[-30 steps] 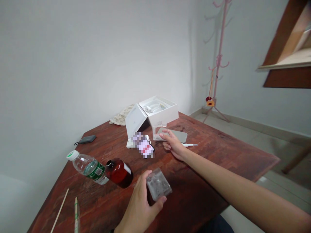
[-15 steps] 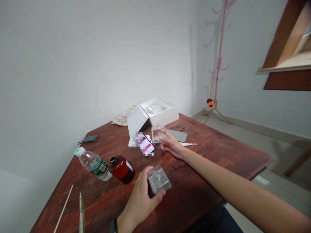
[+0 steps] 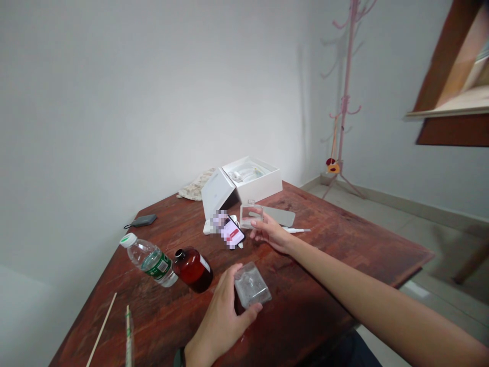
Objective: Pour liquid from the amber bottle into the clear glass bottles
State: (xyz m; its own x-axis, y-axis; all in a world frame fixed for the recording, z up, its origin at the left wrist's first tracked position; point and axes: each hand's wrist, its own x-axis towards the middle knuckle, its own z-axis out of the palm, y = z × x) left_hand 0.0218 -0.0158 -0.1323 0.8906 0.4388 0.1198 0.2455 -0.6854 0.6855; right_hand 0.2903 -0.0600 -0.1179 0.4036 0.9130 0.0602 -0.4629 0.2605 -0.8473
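My left hand (image 3: 225,316) lies around a clear, square plastic box (image 3: 252,285) near the table's front, thumb on the near side and fingers on its left. Farther back stands a clear, square glass bottle (image 3: 251,216), upright and without a cap. My right hand (image 3: 273,233) holds it at its lower right side, thumb in front and some fingers showing through the glass. Left of my left hand is a brown bottle (image 3: 193,270) with an open neck. Next to that is a water bottle (image 3: 153,262) with a white cap.
A lit phone (image 3: 232,232) lies left of the glass bottle. Behind are an open white box (image 3: 262,188), a grey flat slab (image 3: 280,216) and a white pen-like item (image 3: 298,230). Wooden sticks (image 3: 101,329) and a dark pouch (image 3: 141,221) lie at left.
The whole view has shifted slightly, so things sit a little lower. The fingers of my right hand look somewhat more spread by the glass bottle; my left hand stays at the plastic box.
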